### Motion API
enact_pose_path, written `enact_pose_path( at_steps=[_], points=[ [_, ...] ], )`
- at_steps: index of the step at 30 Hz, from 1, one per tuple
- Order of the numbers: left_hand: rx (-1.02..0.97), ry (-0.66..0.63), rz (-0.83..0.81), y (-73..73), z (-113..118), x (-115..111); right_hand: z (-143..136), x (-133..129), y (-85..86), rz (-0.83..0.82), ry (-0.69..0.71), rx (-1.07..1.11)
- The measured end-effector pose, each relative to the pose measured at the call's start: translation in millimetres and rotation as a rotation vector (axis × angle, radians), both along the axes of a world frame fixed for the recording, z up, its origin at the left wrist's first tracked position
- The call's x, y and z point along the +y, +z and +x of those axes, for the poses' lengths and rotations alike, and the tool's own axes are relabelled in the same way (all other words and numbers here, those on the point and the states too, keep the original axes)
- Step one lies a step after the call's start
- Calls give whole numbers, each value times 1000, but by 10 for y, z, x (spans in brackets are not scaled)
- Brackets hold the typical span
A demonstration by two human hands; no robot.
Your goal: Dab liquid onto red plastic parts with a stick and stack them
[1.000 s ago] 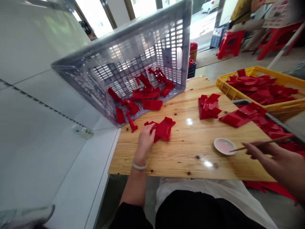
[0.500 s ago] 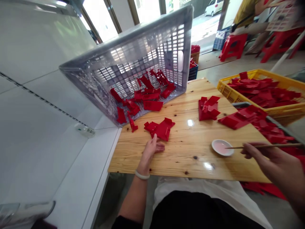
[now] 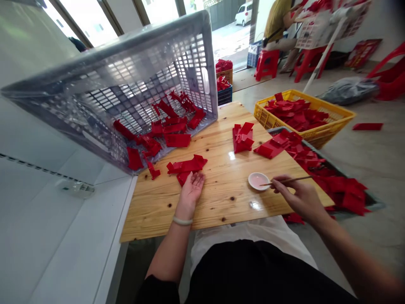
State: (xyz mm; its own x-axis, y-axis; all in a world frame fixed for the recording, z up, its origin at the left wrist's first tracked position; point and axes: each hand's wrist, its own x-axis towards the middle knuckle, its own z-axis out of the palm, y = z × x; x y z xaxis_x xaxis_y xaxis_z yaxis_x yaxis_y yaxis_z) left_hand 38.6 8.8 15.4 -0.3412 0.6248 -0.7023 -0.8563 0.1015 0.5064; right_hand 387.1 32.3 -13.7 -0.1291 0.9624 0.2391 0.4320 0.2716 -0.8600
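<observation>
My left hand [image 3: 193,188] lies palm up on the wooden table, fingers loosely spread. Its fingertips and thumb are against a folded red piece [image 3: 186,165], which looks like thin card or plastic with bent flaps. Pinched in my right hand [image 3: 294,194] is a thin wooden stick [image 3: 286,181]. The stick's tip rests in a small white dish [image 3: 258,188] of pale pink liquid. Two groups of similar red pieces, a stack [image 3: 243,138] and a flat pile [image 3: 272,145], lie at the table's right side.
A grey plastic-wrapped crate [image 3: 212,84] tips on its side at the back left, with red pieces inside. Right of the table [image 3: 209,202], a yellow crate [image 3: 335,126] and a grey crate [image 3: 376,206] hold many more. A person [image 3: 278,21] sits in the background.
My view has swung right. My left hand has turned palm up, and the red piece by it has shifted its angle. The stick's tip stays at the dish.
</observation>
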Motion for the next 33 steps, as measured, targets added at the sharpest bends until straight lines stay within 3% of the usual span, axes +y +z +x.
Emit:
enact_pose_path(
  at_steps=[8, 13, 21, 25, 29, 33],
  points=[
    [-60, -40, 30, -16, 86, 274, 9, -21, 10, -10, 6, -11],
    [-12, 8, 34, -24, 108, 434, 32, -25, 19, -21, 23, -34],
    [220, 154, 137, -79, 174, 25, 72, -73, 19, -16, -73, -53],
    [341, 131, 216, -5, 176, -200, 22, -31, 4, -35, -90, -32],
    [360, 0, 365, 233, 274, -411, -87, -30, 212, -49, -165, 60],
    [360, -205, 428, 502, 515, -647, -287, -231, 714, -7, -153, 362]
  ],
)
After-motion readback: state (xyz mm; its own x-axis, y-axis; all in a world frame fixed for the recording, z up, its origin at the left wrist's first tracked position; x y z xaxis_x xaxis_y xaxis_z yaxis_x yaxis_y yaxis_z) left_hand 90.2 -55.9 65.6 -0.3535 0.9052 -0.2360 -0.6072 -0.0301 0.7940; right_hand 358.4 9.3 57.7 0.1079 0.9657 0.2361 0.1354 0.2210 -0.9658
